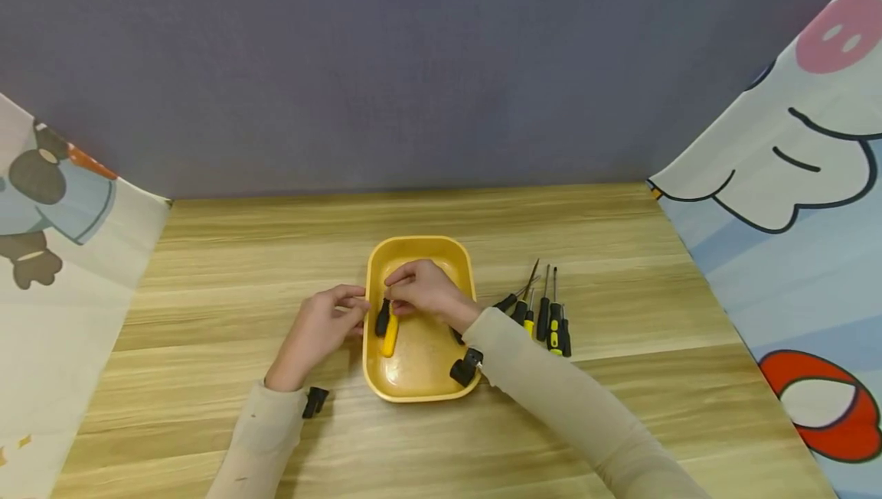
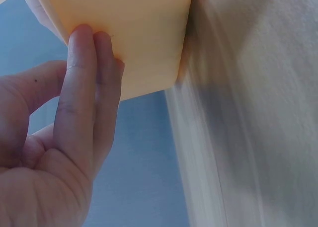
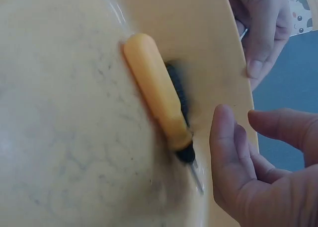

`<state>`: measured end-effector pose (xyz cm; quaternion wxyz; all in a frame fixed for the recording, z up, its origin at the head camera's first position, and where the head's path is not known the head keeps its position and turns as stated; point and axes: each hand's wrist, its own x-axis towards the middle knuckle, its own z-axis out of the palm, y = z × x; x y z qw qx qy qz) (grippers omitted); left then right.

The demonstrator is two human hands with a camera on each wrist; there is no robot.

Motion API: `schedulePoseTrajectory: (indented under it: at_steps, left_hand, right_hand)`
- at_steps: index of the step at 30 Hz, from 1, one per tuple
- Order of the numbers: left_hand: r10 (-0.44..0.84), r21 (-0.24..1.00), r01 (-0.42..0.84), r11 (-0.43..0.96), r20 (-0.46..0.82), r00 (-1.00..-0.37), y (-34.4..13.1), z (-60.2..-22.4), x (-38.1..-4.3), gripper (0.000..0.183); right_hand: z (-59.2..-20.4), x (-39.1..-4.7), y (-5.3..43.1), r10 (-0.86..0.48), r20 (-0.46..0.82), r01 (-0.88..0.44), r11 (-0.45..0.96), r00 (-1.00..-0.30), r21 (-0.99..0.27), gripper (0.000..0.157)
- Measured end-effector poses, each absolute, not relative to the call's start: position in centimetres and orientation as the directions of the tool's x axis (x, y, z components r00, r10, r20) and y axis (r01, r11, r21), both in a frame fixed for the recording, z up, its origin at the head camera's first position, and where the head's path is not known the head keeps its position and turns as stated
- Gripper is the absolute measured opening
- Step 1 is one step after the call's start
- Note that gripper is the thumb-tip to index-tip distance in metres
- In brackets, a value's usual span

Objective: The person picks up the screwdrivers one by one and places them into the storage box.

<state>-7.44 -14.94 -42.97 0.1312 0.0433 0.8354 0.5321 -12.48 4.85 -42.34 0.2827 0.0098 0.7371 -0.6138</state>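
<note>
A yellow-handled screwdriver (image 1: 390, 334) and a black-handled one (image 1: 382, 318) lie side by side in a yellow tray (image 1: 413, 397), near its left wall. In the right wrist view the yellow screwdriver (image 3: 154, 85) partly covers the black one (image 3: 178, 88). My right hand (image 1: 426, 288) hovers over the tray just beyond the handles. Its thumb and fingers stand apart with nothing between them. Outside the left wall is my left hand (image 1: 329, 324). In the left wrist view its extended fingers (image 2: 79, 88) touch the outer face of the tray.
Several screwdrivers (image 1: 544, 319) with black or black-and-yellow handles lie to the right of the tray on the wooden table (image 1: 241, 254). A grey panel (image 1: 413, 86) rises behind the table. Small black devices (image 1: 465, 369) are worn on both wrists.
</note>
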Motion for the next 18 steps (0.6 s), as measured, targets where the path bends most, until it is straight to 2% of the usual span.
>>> schedulePoseTrajectory:
  at_steps: [11, 18]
  left_hand:
    - [0.21, 0.897, -0.079, 0.434, -0.186, -0.96, -14.9, -42.9, -7.4, 0.033]
    - [0.203, 0.899, -0.09, 0.428, -0.192, -0.96, -14.8, -42.8, -7.3, 0.033]
  right_hand:
    - [-41.0, -12.1, 5.6, -0.367, -0.398, 0.342, 0.21, -0.841, -0.916, 0.027]
    - [-39.4, -11.3, 8.3, -0.407, -0.353, 0.285, 0.219, -0.842, -0.933, 0.03]
